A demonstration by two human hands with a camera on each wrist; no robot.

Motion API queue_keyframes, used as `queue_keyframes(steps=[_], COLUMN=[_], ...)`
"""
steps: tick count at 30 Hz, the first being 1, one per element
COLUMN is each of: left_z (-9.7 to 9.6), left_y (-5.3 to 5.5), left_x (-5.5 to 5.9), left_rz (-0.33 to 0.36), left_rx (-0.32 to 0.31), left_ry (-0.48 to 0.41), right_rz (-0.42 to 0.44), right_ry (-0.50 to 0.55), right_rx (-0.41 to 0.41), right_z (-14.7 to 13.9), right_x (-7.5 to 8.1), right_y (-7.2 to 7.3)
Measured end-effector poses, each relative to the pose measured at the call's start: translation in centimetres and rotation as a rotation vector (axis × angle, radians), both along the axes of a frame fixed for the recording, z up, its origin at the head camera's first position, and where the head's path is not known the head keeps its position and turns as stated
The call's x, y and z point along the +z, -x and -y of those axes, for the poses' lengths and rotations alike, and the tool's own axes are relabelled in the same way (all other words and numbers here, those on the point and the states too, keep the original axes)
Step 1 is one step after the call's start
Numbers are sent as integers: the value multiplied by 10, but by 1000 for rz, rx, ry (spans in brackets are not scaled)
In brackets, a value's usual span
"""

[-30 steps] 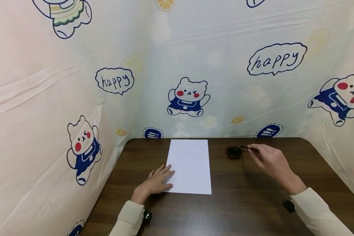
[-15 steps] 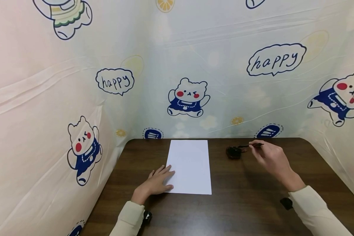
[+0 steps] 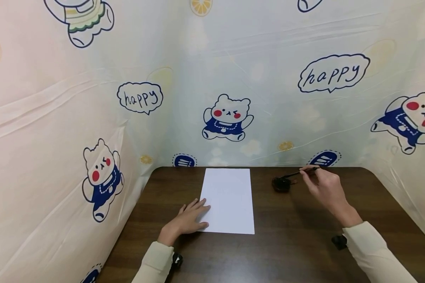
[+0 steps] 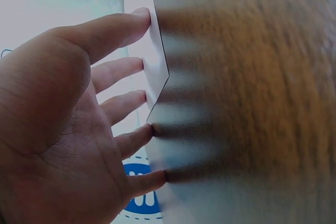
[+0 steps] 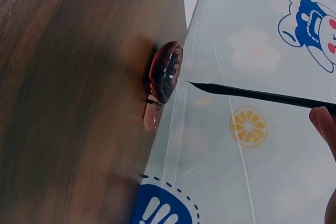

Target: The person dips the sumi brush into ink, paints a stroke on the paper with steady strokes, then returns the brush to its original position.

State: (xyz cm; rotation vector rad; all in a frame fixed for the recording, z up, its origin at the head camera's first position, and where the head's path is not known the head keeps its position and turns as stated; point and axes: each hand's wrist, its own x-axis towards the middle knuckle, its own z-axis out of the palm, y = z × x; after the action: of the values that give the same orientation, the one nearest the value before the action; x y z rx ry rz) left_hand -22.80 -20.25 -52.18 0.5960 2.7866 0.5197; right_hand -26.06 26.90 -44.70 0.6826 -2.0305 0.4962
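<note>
In the head view my left hand (image 3: 188,218) lies with spread fingers over the lower left edge of a blank white sheet of paper (image 3: 230,200). The left wrist view shows its thumb and some fingertips on the sheet (image 4: 155,51), others on the tabletop. My right hand (image 3: 327,192) pinches a thin dark brush (image 5: 252,94) with a pointed black tip. That tip hovers close to a small dark, reddish-brown ink dish (image 5: 167,72), with a visible gap in the right wrist view. A short tab sticks out from the dish (image 3: 281,184).
Everything lies on a dark brown wooden table (image 3: 219,255). A pale curtain (image 3: 184,78) printed with bears and orange slices stands round its back and sides. The dish sits right of the paper near the back edge.
The right fingers have risen slightly, and the right forearm has shifted a little left. The brush tip has moved left, nearer the middle of the dish. My left hand and the paper stay put.
</note>
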Motion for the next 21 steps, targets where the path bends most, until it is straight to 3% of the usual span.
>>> queue_keyframes(steps=[21], left_z=[0], left_y=[1], left_x=[-2], left_rz=[-3], left_rx=[0], left_ry=[7], right_rz=[102], right_ry=[105], right_rx=[-53], right_z=[-1], right_x=[-11], right_y=[10])
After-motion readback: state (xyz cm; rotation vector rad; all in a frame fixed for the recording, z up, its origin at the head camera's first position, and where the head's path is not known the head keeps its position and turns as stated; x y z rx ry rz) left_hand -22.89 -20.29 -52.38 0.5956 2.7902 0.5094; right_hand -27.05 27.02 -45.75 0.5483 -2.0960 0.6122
